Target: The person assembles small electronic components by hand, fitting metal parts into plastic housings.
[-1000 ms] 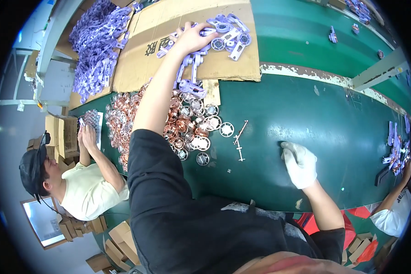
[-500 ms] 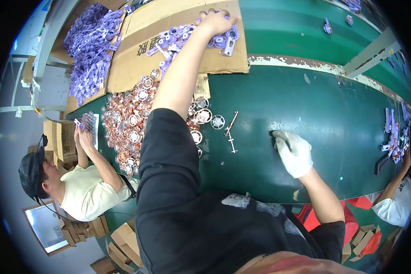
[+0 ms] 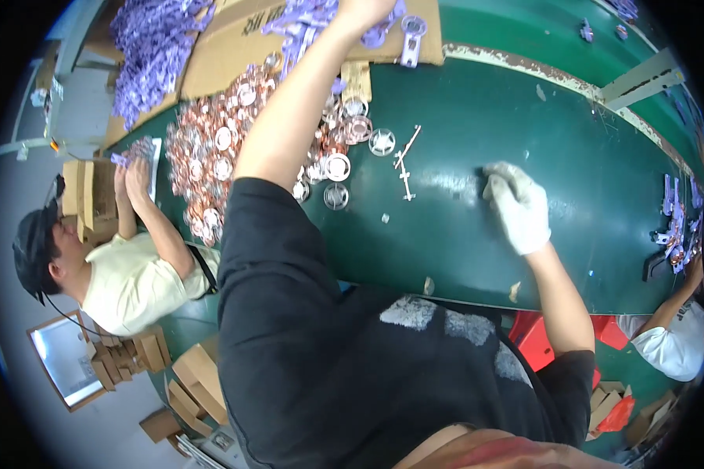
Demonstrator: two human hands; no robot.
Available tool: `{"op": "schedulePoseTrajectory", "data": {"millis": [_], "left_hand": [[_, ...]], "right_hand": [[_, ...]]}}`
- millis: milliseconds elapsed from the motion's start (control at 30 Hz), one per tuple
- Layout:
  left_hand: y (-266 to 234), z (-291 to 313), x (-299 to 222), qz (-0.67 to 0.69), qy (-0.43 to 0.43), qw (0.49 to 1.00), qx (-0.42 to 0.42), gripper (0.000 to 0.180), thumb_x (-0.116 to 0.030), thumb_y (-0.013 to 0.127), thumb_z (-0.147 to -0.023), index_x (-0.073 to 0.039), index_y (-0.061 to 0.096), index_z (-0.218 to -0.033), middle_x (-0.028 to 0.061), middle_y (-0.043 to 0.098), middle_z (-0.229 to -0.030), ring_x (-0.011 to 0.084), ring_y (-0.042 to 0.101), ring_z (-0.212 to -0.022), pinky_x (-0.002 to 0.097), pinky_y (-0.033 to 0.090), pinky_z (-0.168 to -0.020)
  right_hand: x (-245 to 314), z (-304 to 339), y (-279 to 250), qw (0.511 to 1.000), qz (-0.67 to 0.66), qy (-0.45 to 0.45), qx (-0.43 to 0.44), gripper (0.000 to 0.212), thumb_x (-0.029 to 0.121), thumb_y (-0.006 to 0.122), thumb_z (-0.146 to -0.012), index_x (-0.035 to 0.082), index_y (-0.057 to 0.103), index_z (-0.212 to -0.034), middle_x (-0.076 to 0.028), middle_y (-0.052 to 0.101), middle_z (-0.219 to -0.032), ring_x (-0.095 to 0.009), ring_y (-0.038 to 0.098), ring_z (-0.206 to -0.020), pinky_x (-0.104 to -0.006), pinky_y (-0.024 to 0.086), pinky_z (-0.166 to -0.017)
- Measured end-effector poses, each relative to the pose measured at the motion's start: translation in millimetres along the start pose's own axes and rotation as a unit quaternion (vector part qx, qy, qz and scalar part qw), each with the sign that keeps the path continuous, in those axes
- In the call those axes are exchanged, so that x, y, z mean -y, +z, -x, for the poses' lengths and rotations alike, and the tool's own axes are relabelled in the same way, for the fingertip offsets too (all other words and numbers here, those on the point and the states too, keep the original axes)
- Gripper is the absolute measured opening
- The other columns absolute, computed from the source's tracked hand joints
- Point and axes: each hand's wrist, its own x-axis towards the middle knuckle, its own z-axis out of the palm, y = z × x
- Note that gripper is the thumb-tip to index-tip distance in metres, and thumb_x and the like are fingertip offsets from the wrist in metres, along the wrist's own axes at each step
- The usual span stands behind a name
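My left hand point(image 3: 368, 9) reaches to the far side, over purple plastic parts point(image 3: 297, 35) on a cardboard sheet. The upper edge of the picture cuts off its fingers, so what they touch is hidden. My right hand point(image 3: 519, 207), in a white glove, is above the green table point(image 3: 461, 258) with its fingers curled together; anything in them is too small to make out. One purple part with a round ring point(image 3: 412, 39) lies at the sheet's right end. Left of the right hand are thin jointed metal strips point(image 3: 405, 168) and a spoked metal ring point(image 3: 382, 142).
A big heap of copper and silver rings point(image 3: 211, 148) spreads beneath my left arm. More purple parts point(image 3: 152, 47) are piled at far left. A co-worker point(image 3: 125, 273) handles a part at left; another person's arm point(image 3: 675, 301) shows at right. A chipped metal ledge point(image 3: 524, 66) borders the far side.
The whole view has tilted, so the table and parts sit higher in the picture. My left hand's fingers are now out of frame. My right hand stays about where it was over the table.
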Motion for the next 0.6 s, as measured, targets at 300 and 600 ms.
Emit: {"op": "schedulePoseTrajectory", "data": {"millis": [300,600], "left_hand": [[-65,132,-177,0.276,-0.015,0.956,0.095,0.015,-0.011,0.083,-0.073,-0.010,0.073,-0.084,0.0104,0.061,-0.109,0.0265,0.062,-0.093,0.0342,0.052,-0.081],[-136,257,-170,-0.157,-0.119,0.980,0.041,0.066,-0.029,0.093,-0.069,-0.009,0.060,-0.123,0.0105,0.062,-0.113,0.0301,0.066,-0.097,0.0388,0.057,-0.071]], "right_hand": [[46,12,15,0.946,0.172,-0.243,-0.125,0.075,0.013,0.080,-0.081,0.000,0.044,-0.146,-0.020,0.053,-0.141,-0.033,0.057,-0.124,-0.0408,0.049,-0.103],[33,21,19,0.968,0.243,-0.069,0.001,0.033,0.022,0.073,-0.089,0.005,0.067,-0.117,-0.019,0.074,-0.091,-0.032,0.075,-0.085,-0.0369,0.058,-0.077]]}}
